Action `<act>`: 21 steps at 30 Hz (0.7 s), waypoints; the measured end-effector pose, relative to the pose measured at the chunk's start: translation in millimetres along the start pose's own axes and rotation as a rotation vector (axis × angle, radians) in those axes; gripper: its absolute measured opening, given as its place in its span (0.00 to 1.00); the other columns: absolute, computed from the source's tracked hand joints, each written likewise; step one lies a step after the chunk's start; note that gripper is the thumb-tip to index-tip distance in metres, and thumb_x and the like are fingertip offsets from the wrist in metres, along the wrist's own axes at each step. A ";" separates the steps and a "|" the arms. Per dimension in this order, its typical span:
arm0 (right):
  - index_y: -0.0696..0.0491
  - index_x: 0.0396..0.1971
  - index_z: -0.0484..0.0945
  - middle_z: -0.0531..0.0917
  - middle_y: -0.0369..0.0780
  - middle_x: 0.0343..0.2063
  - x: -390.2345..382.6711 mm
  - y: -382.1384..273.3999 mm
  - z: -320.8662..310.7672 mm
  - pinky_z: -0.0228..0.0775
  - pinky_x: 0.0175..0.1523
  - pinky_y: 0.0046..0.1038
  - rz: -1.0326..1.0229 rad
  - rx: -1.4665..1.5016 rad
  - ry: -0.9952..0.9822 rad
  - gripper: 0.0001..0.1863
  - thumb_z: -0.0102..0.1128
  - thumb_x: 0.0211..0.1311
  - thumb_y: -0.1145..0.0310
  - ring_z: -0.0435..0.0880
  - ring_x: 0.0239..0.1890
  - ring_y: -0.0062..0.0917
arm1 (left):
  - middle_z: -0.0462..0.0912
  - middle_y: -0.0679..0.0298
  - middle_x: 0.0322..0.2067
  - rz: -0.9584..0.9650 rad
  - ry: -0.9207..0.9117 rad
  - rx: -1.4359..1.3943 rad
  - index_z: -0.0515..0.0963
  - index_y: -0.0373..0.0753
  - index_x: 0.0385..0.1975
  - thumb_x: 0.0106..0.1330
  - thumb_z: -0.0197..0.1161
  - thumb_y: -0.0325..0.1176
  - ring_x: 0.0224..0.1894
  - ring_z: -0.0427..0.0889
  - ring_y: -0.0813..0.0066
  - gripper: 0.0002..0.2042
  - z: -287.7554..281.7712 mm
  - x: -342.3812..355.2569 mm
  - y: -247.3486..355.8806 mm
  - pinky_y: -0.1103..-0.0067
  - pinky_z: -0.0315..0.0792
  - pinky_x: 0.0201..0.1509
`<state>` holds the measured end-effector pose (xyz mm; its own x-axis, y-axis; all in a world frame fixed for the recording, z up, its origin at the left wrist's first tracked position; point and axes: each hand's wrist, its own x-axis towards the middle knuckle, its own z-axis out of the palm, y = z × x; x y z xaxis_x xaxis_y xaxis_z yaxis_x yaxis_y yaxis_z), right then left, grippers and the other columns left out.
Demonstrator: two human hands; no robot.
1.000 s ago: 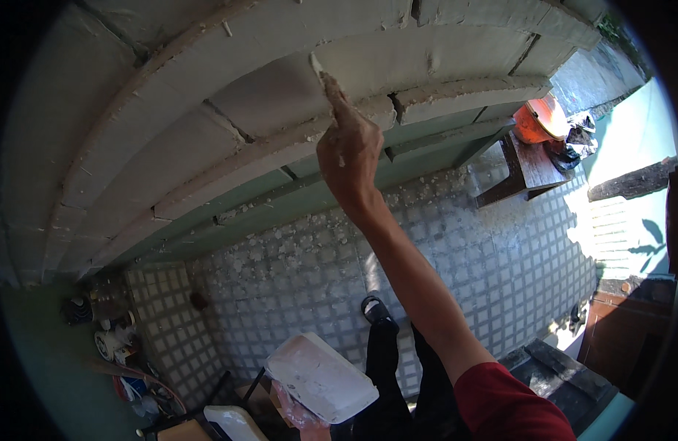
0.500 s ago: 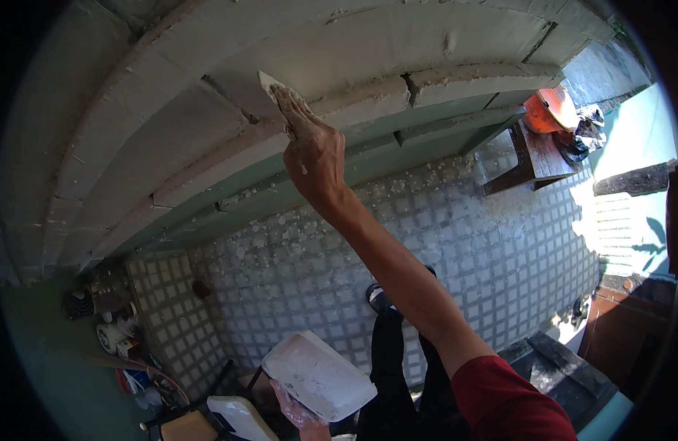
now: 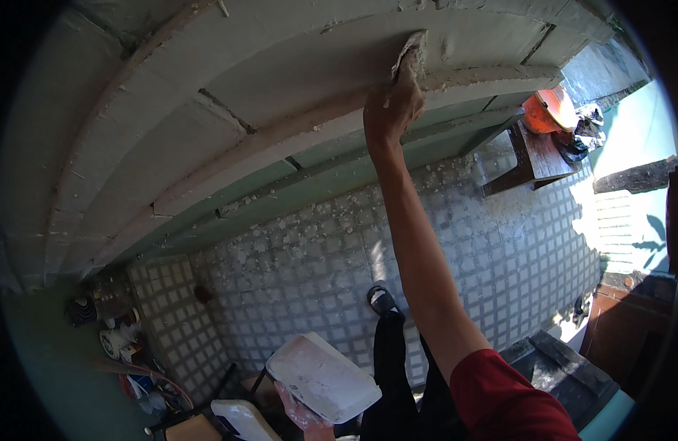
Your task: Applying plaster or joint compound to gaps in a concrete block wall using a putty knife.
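Note:
My right hand point(image 3: 395, 107) is closed round a putty knife point(image 3: 411, 53), its blade coated with pale putty and held against the wall panel point(image 3: 309, 73). The arm is stretched far up and out. Low in the view, my left hand point(image 3: 304, 409), smeared with white, grips a white rectangular tub point(image 3: 324, 376) from its left side and below. A whitish film covers the tub. The panel is smooth and grey, framed by raised ledges with rough edges and dark gaps.
A wooden bench point(image 3: 534, 158) carries an orange bucket point(image 3: 548, 110) and a black plastic bag point(image 3: 576, 143). Spattered tiles point(image 3: 309, 257) cover the floor. A chair point(image 3: 243, 419) stands beside my left hand. Assorted items point(image 3: 126, 342) line the left wall, and a dark box-like piece point(image 3: 559, 371) is at lower right.
My right hand has swept the putty knife rightward and slightly up along the wall panel. The tub in my left hand has shifted very slightly right. One foot shows more fully.

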<state>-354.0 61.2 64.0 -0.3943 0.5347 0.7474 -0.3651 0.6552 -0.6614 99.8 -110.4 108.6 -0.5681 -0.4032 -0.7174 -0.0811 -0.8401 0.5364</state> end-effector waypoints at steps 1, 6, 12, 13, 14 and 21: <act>0.64 0.55 0.71 0.75 0.53 0.20 -1.1 -6.4 3.1 0.64 0.31 0.43 0.116 -0.011 -0.036 0.31 0.47 0.44 0.80 0.74 0.23 0.50 | 0.64 0.63 0.64 0.001 0.005 0.002 0.60 0.51 0.67 0.67 0.45 0.61 0.62 0.68 0.55 0.32 -1.6 -0.7 1.3 0.55 0.71 0.60; 0.67 0.58 0.66 0.79 0.58 0.34 -42.2 -65.7 15.3 0.68 0.37 0.46 0.323 0.141 -0.310 0.35 0.47 0.41 0.84 0.78 0.34 0.54 | 0.66 0.63 0.64 0.045 -0.010 0.069 0.60 0.49 0.67 0.70 0.41 0.61 0.63 0.68 0.55 0.31 -8.0 0.6 1.6 0.56 0.65 0.64; 0.60 0.60 0.67 0.78 0.58 0.44 -64.6 -75.2 -22.9 0.73 0.42 0.41 0.219 0.415 -0.316 0.35 0.42 0.46 0.88 0.81 0.39 0.50 | 0.64 0.63 0.64 0.026 -0.021 0.086 0.60 0.50 0.67 0.69 0.44 0.60 0.63 0.67 0.55 0.31 6.2 -3.8 -7.4 0.56 0.67 0.63; 0.59 0.61 0.68 0.78 0.58 0.43 -58.5 -65.7 -37.5 0.73 0.42 0.40 0.256 0.383 -0.310 0.34 0.41 0.47 0.88 0.82 0.38 0.49 | 0.64 0.63 0.64 0.028 -0.020 0.086 0.60 0.50 0.67 0.69 0.44 0.60 0.63 0.67 0.55 0.31 6.3 -4.7 -6.6 0.56 0.67 0.63; 0.59 0.60 0.68 0.79 0.57 0.40 -40.9 -57.0 -50.7 0.73 0.40 0.39 0.355 0.342 -0.255 0.33 0.41 0.49 0.87 0.82 0.37 0.48 | 0.64 0.63 0.64 0.039 -0.020 0.093 0.60 0.50 0.67 0.69 0.44 0.60 0.63 0.67 0.55 0.31 7.5 -5.8 -8.7 0.56 0.67 0.63; 0.64 0.53 0.71 0.76 0.54 0.22 21.4 9.6 -14.8 0.68 0.32 0.42 0.095 0.176 0.040 0.28 0.46 0.45 0.81 0.76 0.25 0.51 | 0.64 0.63 0.64 0.009 -0.050 0.039 0.59 0.50 0.67 0.70 0.43 0.59 0.64 0.67 0.57 0.30 11.1 -16.0 -20.2 0.57 0.67 0.63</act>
<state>-353.4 86.9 74.6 -0.4014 0.6128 0.6807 -0.4707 0.4995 -0.7273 101.5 -82.9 114.2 -0.6091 -0.3909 -0.6900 -0.1075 -0.8213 0.5602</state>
